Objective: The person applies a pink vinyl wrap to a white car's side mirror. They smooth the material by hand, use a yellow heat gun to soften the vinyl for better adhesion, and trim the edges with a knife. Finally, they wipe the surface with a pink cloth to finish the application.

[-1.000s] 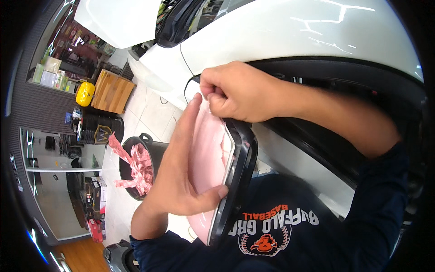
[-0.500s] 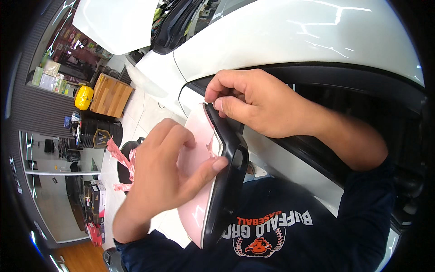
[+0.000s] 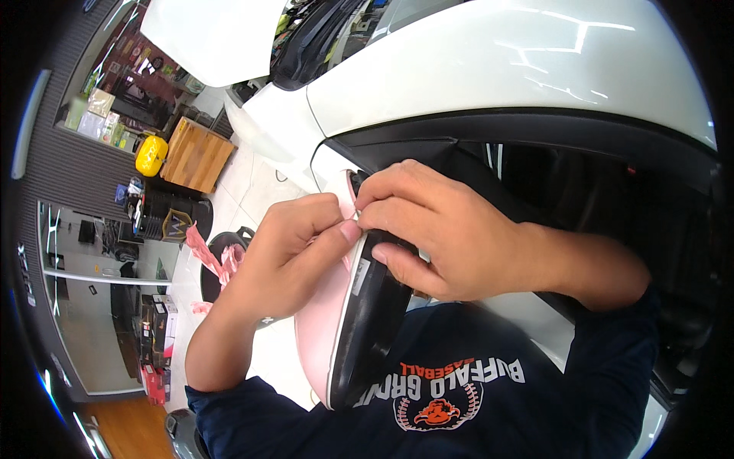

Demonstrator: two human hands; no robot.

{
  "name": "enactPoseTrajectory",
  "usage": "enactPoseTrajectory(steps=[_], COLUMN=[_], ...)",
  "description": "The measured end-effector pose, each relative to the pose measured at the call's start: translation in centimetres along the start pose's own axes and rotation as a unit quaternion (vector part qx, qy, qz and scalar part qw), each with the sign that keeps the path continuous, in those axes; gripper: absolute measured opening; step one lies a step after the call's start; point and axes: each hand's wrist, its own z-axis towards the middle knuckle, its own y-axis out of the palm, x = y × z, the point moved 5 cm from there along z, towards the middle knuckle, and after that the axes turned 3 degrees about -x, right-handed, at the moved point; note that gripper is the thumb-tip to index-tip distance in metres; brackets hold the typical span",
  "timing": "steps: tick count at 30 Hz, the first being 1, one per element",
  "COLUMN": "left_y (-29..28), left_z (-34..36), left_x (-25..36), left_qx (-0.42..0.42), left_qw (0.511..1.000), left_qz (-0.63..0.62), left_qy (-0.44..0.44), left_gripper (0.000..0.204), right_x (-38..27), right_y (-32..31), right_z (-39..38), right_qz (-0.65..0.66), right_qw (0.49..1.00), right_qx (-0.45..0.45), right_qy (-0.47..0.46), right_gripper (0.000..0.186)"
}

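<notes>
Left hand (image 3: 294, 256) and right hand (image 3: 451, 237) just converged at the edge of pink film (image 3: 317, 336) on the side mirror (image 3: 381, 298) beside the white car (image 3: 489, 69), so both work one spot; can't tell if fingertips pinch film.

1. Left of the mirror (image 3: 312, 344), there is room to pass over the floor (image 3: 246, 180) as far as the bin (image 3: 220, 243).
2. Far side: the car (image 3: 497, 69) blocks the way.
3. Left hand (image 3: 294, 252) and right hand (image 3: 440, 233) crowd the mirror's far end.
4. Right: the right forearm bars passage toward the door.
5. Near: the shirt (image 3: 489, 344) stands close beside the mirror.
</notes>
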Motion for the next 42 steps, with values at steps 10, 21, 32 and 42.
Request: enactPoseTrajectory(steps=[10,21,32,42], left_y=[0.4,-3.0,-2.4,-2.2], left_z=[-0.3,1.8,5.9,7.9], left_x=[-0.3,-3.0,-0.5,2.2], left_qx=[0.082,0.039,-0.191,-0.333], left_qw=[0.993,0.961,0.849,0.769], left_qz=[0.007,0.031,0.100,0.206], left_qy=[0.088,0.274,0.483,0.505], left_gripper=[0.026,0.028,0.021,0.017], right_x=[-1.3,-2.4,-7.4,-9.8], right_y=[0.1,0.2,1.8,6.0], right_z=[0.0,0.0,1.9,3.9], right_qz=[-0.035,-0.081,-0.178,-0.507], right_qw=[0.998,0.985,0.897,0.766], right_qx=[-0.052,-0.075,0.067,-0.012], right_qy=[0.020,0.130,0.398,0.396], right_gripper=[0.025,0.031,0.018,0.013])
